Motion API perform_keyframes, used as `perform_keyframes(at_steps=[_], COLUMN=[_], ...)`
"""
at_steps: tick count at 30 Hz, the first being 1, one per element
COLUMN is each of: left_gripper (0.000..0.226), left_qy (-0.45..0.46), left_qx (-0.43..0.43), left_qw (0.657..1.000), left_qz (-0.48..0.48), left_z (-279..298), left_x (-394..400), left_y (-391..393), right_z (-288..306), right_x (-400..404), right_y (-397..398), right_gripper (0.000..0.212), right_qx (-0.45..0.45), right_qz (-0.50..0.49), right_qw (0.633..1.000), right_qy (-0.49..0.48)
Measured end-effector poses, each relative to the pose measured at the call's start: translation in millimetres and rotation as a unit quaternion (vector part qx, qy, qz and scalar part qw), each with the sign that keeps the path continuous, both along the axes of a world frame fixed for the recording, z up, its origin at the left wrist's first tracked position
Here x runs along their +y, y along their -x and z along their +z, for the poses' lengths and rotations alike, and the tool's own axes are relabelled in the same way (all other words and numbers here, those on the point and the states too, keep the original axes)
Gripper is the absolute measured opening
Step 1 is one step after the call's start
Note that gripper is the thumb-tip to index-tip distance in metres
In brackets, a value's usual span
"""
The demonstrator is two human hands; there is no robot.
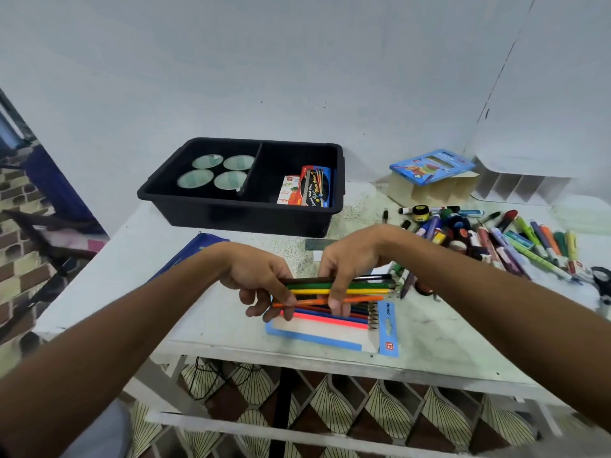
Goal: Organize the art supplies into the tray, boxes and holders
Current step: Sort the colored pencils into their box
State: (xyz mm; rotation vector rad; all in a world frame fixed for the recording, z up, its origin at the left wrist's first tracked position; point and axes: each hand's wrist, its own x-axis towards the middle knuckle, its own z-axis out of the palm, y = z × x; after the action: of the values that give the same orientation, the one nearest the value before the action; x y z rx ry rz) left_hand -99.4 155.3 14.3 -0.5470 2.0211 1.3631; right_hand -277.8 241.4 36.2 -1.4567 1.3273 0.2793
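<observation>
Coloured pencils (340,289) sit bunched level between our left hand (261,282) and right hand (347,269), fingers pinching them to square the ends above their pack (325,333).

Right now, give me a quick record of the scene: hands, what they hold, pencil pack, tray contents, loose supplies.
left hand: grips one end of the colored pencils
right hand: grips the same bundle from above
pencil pack: flat on the table below the hands, some pencils inside
black tray: four round cups left compartment, two boxes right
loose markers: piled right of the tray
</observation>
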Motion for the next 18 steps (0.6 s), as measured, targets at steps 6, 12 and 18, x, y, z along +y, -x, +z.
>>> perform_keyframes(at_steps=[6,12,18], left_gripper=[0.017,0.071,0.094], left_qy=[-0.009,0.103,0.324], left_qx=[0.003,0.21,0.255], left_qw=[0.999,0.951,0.902], left_qz=[0.036,0.203,0.124], left_z=[-8.6,-42.5,-91.3], left_x=[-4.7,-20.9,3.2], left_y=[-16.6,-50.0,-53.3], right_z=[-23.7,-36.1,-57.6], right_x=[-3.6,6.8,11.4], right_y=[1.7,22.9,23.0], right_gripper=[0.011,0.016,0.023], right_qx=[-0.112,-0.183,-0.353], right_qz=[-0.064,-0.134,-0.278], right_qw=[0.988,0.968,0.893], right_qy=[-0.085,-0.107,-0.02])
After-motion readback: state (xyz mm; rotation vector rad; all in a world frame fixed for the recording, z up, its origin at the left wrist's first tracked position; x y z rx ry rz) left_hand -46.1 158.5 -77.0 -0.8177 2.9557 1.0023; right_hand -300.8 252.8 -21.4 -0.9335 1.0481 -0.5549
